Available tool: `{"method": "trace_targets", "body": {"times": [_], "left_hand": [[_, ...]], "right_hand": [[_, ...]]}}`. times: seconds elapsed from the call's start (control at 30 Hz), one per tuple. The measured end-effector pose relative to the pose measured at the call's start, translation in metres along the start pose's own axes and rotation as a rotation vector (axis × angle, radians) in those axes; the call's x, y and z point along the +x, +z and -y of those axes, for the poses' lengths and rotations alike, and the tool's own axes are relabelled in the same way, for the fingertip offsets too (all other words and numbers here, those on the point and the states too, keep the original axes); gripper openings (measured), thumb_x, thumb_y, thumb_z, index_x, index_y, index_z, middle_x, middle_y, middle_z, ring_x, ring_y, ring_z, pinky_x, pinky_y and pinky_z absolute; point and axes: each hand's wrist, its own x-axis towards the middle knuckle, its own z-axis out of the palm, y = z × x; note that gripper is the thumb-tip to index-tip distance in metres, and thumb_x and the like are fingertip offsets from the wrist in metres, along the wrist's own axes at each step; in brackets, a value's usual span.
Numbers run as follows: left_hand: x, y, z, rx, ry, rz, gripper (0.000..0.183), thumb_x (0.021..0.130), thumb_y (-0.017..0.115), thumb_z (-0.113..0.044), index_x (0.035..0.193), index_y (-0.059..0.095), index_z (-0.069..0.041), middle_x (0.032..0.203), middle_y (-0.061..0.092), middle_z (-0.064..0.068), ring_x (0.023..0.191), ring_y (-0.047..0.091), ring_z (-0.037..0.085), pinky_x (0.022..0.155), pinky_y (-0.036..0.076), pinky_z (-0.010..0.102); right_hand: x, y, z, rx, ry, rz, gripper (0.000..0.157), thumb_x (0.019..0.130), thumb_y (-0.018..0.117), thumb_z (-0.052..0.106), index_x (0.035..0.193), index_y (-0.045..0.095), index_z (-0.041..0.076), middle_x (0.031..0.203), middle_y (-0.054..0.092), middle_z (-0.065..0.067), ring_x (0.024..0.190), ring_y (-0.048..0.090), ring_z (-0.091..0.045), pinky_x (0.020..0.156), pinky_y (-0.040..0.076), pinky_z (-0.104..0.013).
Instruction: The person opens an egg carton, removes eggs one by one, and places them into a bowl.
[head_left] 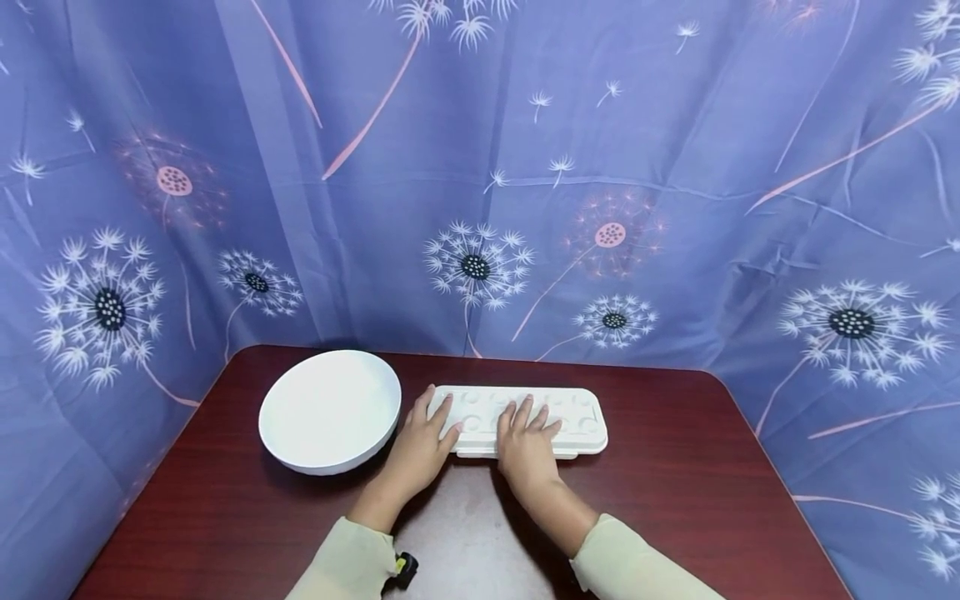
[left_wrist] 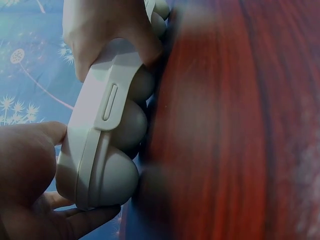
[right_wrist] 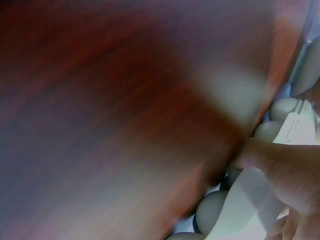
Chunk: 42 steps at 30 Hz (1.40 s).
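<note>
A long white plastic egg box (head_left: 480, 408), lid down, lies on the table. Round bumps cover its lid, and rounded egg cups (left_wrist: 117, 177) show below the front latch tab (left_wrist: 111, 104). My left hand (head_left: 418, 446) grips the box's left end; in the left wrist view its thumb (left_wrist: 55, 132) is at the lid and other fingers reach round the end. My right hand (head_left: 528, 450) holds the box near its middle, fingers spread over the lid. The right thumb (right_wrist: 252, 152) bends over the front edge in the right wrist view.
A large white bowl (head_left: 330, 412) stands to the left, close beside my left hand. The dark red wooden table (head_left: 675, 475) extends to the right. A blue dandelion-print curtain (head_left: 390, 225) hangs behind the table and at both sides. A small black device (head_left: 406, 570) sits at the left sleeve.
</note>
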Motion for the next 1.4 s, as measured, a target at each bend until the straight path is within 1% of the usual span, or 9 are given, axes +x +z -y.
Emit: {"method": "trace_targets", "body": {"times": [0.1,0.3,0.5,0.63,0.87,1.03,1.23,1.37,1.4], "left_hand": [[0.001,0.000,0.001,0.004,-0.002,0.004,0.057,0.103,0.056,-0.036,0.150,0.047,-0.006,0.161,0.029,0.026,0.141,0.041,0.046,0.109,0.044,0.057],[0.001,-0.001,0.003,0.007,-0.005,0.018,0.058,0.103,0.055,-0.038,0.152,0.046,-0.008,0.162,0.028,0.024,0.143,0.041,0.045,0.107,0.046,0.057],[0.001,-0.001,0.003,0.020,-0.006,0.032,0.059,0.103,0.055,-0.039,0.152,0.046,-0.008,0.162,0.028,0.024,0.142,0.042,0.045,0.107,0.046,0.057],[0.002,0.000,0.004,0.032,-0.007,0.046,0.059,0.103,0.054,-0.041,0.152,0.045,-0.009,0.162,0.028,0.024,0.141,0.043,0.045,0.107,0.046,0.057],[0.002,0.001,0.005,0.033,-0.002,0.038,0.059,0.103,0.054,-0.041,0.152,0.046,-0.009,0.162,0.028,0.024,0.142,0.042,0.045,0.108,0.045,0.057],[0.003,0.000,0.005,0.030,0.007,0.036,0.059,0.103,0.055,-0.041,0.152,0.045,-0.009,0.162,0.028,0.025,0.142,0.042,0.045,0.108,0.045,0.057],[0.003,0.000,0.005,0.035,0.000,0.037,0.059,0.103,0.055,-0.040,0.152,0.046,-0.009,0.162,0.029,0.025,0.141,0.043,0.045,0.108,0.046,0.056],[0.003,0.001,0.005,0.037,-0.003,0.033,0.059,0.103,0.056,-0.040,0.152,0.046,-0.009,0.161,0.029,0.025,0.141,0.043,0.045,0.108,0.046,0.056],[0.003,0.001,0.006,0.037,-0.002,0.034,0.059,0.103,0.055,-0.040,0.152,0.046,-0.009,0.162,0.029,0.025,0.141,0.043,0.045,0.108,0.045,0.056]], "right_hand": [[0.001,-0.001,0.001,0.000,-0.001,0.023,0.060,0.082,0.071,0.031,0.130,0.060,-0.004,0.128,0.065,-0.031,0.105,0.070,-0.048,0.078,0.058,-0.062],[0.002,-0.004,0.001,0.016,-0.006,0.064,0.066,0.080,0.073,0.032,0.133,0.058,-0.005,0.130,0.063,-0.032,0.108,0.069,-0.049,0.081,0.057,-0.064],[0.002,-0.006,0.003,0.045,0.003,0.105,0.066,0.082,0.071,0.029,0.136,0.057,-0.006,0.133,0.061,-0.033,0.111,0.066,-0.052,0.082,0.056,-0.066],[0.002,-0.008,0.004,0.059,0.010,0.130,0.069,0.080,0.072,0.030,0.136,0.056,-0.006,0.134,0.060,-0.033,0.113,0.065,-0.052,0.084,0.055,-0.067],[0.003,-0.009,0.004,0.068,0.007,0.139,0.067,0.081,0.071,0.028,0.136,0.056,-0.006,0.135,0.059,-0.034,0.114,0.065,-0.052,0.085,0.054,-0.067],[0.004,-0.010,0.003,0.078,0.015,0.162,0.069,0.081,0.071,0.027,0.138,0.054,-0.007,0.136,0.057,-0.035,0.115,0.064,-0.053,0.086,0.054,-0.068],[0.003,-0.011,0.004,0.064,0.014,0.169,0.072,0.080,0.073,0.031,0.139,0.054,-0.007,0.137,0.057,-0.035,0.116,0.063,-0.053,0.087,0.054,-0.068],[0.003,-0.012,0.005,0.057,0.006,0.170,0.071,0.082,0.071,0.033,0.139,0.054,-0.007,0.138,0.056,-0.035,0.116,0.063,-0.053,0.087,0.054,-0.067],[0.002,-0.012,0.005,0.059,0.002,0.175,0.073,0.081,0.072,0.034,0.139,0.053,-0.007,0.138,0.056,-0.035,0.117,0.063,-0.054,0.087,0.053,-0.068]]}}
